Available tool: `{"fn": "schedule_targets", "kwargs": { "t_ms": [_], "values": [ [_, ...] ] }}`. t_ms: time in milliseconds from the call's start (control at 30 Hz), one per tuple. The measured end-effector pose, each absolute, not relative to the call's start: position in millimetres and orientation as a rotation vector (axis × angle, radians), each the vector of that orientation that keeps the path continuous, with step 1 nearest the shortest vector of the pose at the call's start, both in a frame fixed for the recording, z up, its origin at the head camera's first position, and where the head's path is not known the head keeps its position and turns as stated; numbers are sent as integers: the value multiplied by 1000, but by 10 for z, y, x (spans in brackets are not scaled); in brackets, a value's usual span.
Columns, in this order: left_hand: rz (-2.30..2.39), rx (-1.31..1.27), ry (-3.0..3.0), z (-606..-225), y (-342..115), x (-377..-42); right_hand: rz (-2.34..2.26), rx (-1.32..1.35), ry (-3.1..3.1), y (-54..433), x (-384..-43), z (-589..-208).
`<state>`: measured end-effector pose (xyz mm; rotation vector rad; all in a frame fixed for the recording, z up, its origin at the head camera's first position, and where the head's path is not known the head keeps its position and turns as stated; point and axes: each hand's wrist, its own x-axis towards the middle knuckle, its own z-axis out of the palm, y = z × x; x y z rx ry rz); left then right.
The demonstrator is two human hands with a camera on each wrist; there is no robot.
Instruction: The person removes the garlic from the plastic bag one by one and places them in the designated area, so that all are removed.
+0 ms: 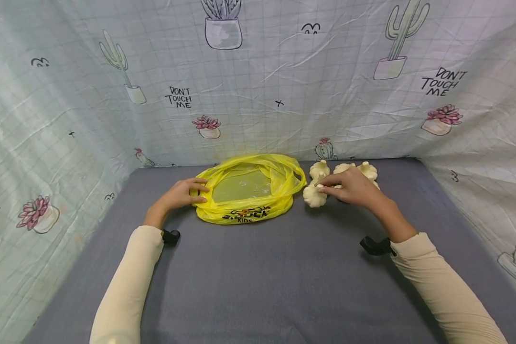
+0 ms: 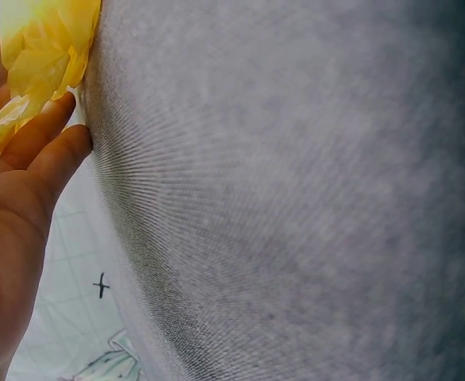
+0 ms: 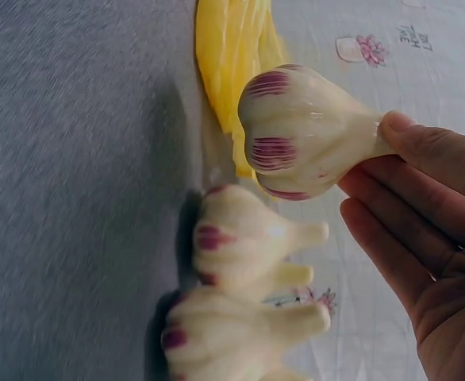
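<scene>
A yellow plastic bag [image 1: 241, 215] with dark printing lies with its mouth spread open near the back of the table. My left hand [image 1: 180, 193] holds its left rim, the plastic caught between the fingers; in the left wrist view the bag [image 2: 46, 48] partly covers them. To the right of the bag, my right hand [image 1: 354, 186] pinches a garlic bulb [image 1: 315, 196] by its stem. In the right wrist view that bulb [image 3: 304, 135] is cream with purple streaks and sits apart from the tabletop. More garlic bulbs [image 1: 319, 169] stand behind and beside the right hand, partly hidden by it.
A grey cloth [image 1: 258, 277] covers the table. Right behind the bag and bulbs, a pale sheet with cactus drawings [image 1: 258, 119] hangs as a wall, and it continues along both sides. Each wrist wears a black camera strap [image 1: 376, 246].
</scene>
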<state>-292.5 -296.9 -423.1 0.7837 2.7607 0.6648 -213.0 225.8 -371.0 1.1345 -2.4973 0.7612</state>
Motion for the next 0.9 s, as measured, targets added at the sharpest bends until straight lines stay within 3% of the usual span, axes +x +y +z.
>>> {"fn": "schedule_targets", "kwargs": {
  "t_ms": [900],
  "values": [
    [666,772,2754,-4217,-2966,-2917,614,944,-2537,3099,-1735,-3833]
  ]
}}
